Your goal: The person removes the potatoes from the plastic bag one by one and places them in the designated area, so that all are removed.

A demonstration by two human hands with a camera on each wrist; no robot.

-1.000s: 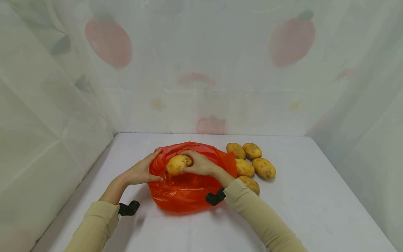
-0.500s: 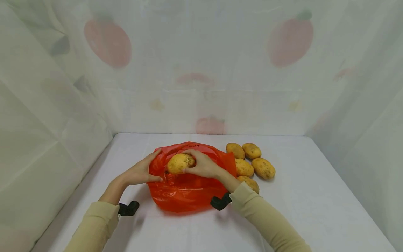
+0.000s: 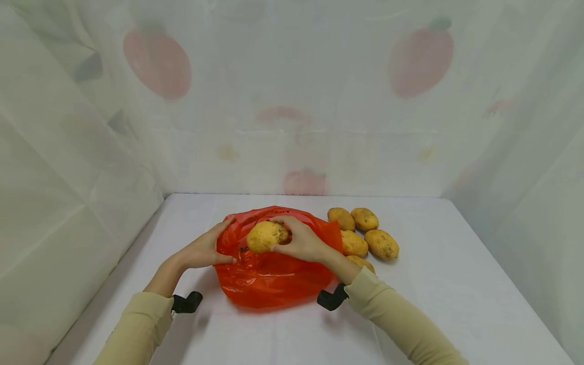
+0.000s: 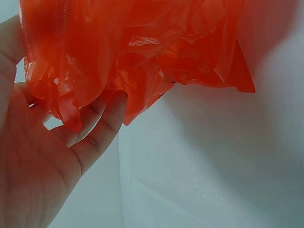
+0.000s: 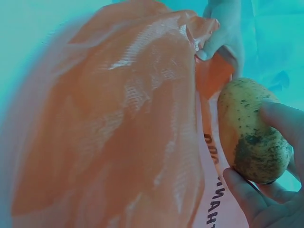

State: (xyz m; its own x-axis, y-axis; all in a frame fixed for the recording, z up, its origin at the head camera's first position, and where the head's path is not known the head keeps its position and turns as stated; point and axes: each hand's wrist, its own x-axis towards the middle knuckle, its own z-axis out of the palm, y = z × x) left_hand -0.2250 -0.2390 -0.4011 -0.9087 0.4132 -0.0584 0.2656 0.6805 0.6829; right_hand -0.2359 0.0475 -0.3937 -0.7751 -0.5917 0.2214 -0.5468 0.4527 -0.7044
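A red plastic bag lies on the table with its mouth spread. My left hand holds the left side of that mouth, thumb and fingers wide apart on the film. In the left wrist view the fingers curl around the crumpled bag edge. A yellow, dirt-speckled potato is in my right hand, gripped by one end between thumb and fingers. It is over the bag's mouth, where dark printing shows on the film. Seen from the right wrist, the potato is just beside the bag's opening.
Several loose potatoes lie on the white table right of the bag, one partly hidden behind the right forearm. Pale fabric walls with fruit prints enclose the table at the back and sides.
My right hand has drawn the potato a little to the right across the bag's mouth, and the forearm has shifted right too. The left hand and the bag stay in place.
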